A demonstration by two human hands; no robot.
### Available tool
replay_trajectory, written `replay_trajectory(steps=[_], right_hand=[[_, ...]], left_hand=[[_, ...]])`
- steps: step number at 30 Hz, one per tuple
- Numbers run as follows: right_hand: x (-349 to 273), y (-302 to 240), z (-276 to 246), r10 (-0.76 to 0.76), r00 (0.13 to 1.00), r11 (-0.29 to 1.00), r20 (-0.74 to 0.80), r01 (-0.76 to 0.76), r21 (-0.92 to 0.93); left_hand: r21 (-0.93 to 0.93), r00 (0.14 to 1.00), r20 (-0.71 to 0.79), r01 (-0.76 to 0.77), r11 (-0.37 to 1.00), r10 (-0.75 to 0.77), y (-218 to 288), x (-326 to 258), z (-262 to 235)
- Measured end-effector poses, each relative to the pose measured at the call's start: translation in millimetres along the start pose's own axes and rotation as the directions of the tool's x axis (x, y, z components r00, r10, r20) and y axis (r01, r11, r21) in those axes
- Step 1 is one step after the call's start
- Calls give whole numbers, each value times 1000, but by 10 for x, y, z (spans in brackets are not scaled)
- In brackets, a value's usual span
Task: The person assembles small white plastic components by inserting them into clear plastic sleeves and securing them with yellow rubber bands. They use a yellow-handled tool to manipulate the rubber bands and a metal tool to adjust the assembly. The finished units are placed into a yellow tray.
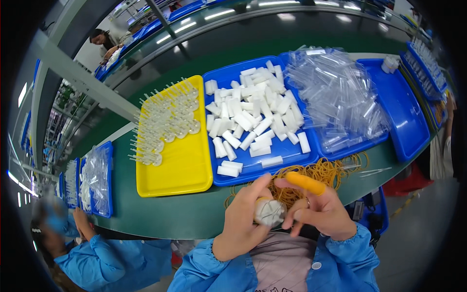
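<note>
My left hand (247,214) is wrapped round a short bundle (269,212) with a round, whitish-grey, segmented end. What the bundle is made of is hard to tell. Close beside it on the right is my right hand (318,212), with an orange-yellow finger cot (305,183) on its raised forefinger. Its other fingers curl in toward the thumb near the bundle, and anything pinched there is too small to make out. Just beyond both hands, a heap of orange-yellow rubber bands (331,173) lies on the green table (160,214).
A yellow tray (175,180) holds pale stemmed pieces. White blocks fill a blue tray (292,155), and clear plastic tubes (340,97) heap in another. Another blue tray (406,121) stands at right, with a small bundle (390,64) at its corner. A co-worker (104,258) sits at left.
</note>
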State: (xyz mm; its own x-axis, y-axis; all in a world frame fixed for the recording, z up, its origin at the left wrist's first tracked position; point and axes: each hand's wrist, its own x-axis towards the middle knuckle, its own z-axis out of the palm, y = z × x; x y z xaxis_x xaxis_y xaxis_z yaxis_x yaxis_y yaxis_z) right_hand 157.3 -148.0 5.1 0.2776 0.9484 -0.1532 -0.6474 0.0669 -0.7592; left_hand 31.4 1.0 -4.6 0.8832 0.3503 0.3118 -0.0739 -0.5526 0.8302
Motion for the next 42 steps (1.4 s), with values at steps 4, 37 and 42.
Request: replay_trajectory(steps=[4,37,42], right_hand=[[38,90,138,-372,922,385,109,260,-886],[-1142,-106,-1364,-705,708,-238,-37,-286,-928],[-1243,-94,-1250,-825,494,161,-276,-264,-951]], left_hand=[[208,998,55,-8,978,-4,49,2,107],[-927,899,248,113,-357,-360,-276,-9,-88],[-903,912,249,97,-419,-325,-305,-31,-89]])
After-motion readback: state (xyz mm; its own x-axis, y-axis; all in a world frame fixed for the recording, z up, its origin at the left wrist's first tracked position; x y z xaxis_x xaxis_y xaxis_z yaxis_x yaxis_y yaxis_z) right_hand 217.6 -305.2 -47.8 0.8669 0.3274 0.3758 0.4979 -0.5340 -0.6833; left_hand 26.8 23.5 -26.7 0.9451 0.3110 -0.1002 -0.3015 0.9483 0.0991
